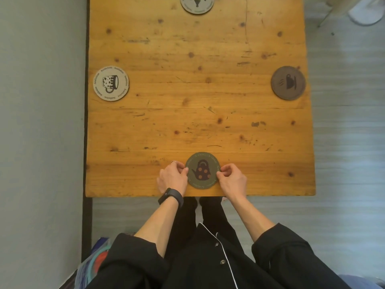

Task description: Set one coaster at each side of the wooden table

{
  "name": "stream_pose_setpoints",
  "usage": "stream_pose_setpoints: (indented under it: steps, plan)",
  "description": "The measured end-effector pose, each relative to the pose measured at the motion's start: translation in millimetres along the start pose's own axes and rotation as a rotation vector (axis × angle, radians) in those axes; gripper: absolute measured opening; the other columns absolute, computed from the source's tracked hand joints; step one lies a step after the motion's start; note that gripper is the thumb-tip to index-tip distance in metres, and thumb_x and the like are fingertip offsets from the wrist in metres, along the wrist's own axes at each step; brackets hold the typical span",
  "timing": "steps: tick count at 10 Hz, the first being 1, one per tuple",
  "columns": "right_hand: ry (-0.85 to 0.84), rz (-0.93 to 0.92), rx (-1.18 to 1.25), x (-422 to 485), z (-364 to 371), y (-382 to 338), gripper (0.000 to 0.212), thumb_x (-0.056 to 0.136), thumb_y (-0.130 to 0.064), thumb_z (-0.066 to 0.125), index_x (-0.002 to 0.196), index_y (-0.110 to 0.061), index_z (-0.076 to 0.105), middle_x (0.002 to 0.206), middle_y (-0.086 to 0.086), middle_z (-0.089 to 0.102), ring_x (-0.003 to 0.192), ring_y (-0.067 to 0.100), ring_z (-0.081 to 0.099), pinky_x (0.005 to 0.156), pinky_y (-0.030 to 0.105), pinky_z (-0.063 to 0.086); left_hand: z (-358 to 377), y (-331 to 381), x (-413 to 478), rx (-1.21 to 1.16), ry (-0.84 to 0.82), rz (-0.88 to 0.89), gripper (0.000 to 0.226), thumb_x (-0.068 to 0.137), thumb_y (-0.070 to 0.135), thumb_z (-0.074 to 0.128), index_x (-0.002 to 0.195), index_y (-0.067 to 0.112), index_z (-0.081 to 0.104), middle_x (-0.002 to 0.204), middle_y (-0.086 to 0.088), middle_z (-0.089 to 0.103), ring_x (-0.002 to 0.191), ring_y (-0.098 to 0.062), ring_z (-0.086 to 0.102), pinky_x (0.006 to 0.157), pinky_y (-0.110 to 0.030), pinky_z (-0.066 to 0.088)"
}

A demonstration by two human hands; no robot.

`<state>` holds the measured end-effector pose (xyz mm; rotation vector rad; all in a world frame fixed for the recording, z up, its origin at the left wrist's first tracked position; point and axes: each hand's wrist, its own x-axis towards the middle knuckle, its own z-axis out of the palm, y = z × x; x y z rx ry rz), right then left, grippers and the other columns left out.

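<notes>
- The green coaster (202, 171), printed with a dotted teapot, lies flat on the wooden table (200, 113) between the two hands, close to the table edge nearest the person's body.
- The left hand (173, 178) touches the coaster's left rim with its fingertips bunched together, thumb and forefinger nipping the edge; a ring sits on one finger and a dark wristband (171, 196) wraps the wrist just behind it.
- The right hand (232, 180) mirrors this on the opposite rim, fingers curled and drawn in, pinching the edge lightly. Whether either hand presses down or only steadies the disc I cannot tell.
- Ahead of the left hand and well off to its outer side, the pale coaster (111, 83) with a mug drawing rests near that side of the table.
- Ahead of the right hand and well off to its outer side, the brown coaster (288, 83) with a steaming cup rests near the opposite side.
- Far ahead of both hands, straight beyond the green one, the grey coaster (197, 4) sits at the far side, partly cut off by the top of the view.
- Judged from this layout, three sides are already served and the fourth is being set now, so the task looks almost complete.
- What seems left is only squaring or centring the green coaster and letting go; no spare coasters are visible anywhere near the hands.
</notes>
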<state>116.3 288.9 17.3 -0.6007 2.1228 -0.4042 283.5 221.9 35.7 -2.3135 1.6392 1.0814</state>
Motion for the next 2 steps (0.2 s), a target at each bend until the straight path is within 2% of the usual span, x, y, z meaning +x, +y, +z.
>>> stream_pose_setpoints:
  steps: [1,2]
  plan:
    - [-0.014,-0.037,-0.060,3.4,-0.3,-1.1,0.010,0.090,-0.026,0.070,0.095,-0.026,0.061,0.084,-0.012,0.062,0.086,0.013,0.062,0.071,0.029,0.044,-2.6,1.9,4.9,0.110,0.046,0.078,0.021,0.084,0.042,0.068,0.102,0.033,0.061,0.114,0.002,0.052,0.111,-0.021,0.048,0.087,-0.036,0.041]
    - [-0.006,-0.131,-0.220,7.7,-6.5,1.0,0.016,0.087,-0.035,0.071,0.096,-0.030,0.058,0.093,-0.010,0.059,0.088,0.012,0.059,0.074,0.031,0.048,-6.2,2.5,13.8,0.119,0.030,0.122,0.040,0.075,0.041,0.076,0.110,0.036,0.056,0.125,0.001,0.044,0.121,-0.022,0.041,0.095,-0.038,0.040]
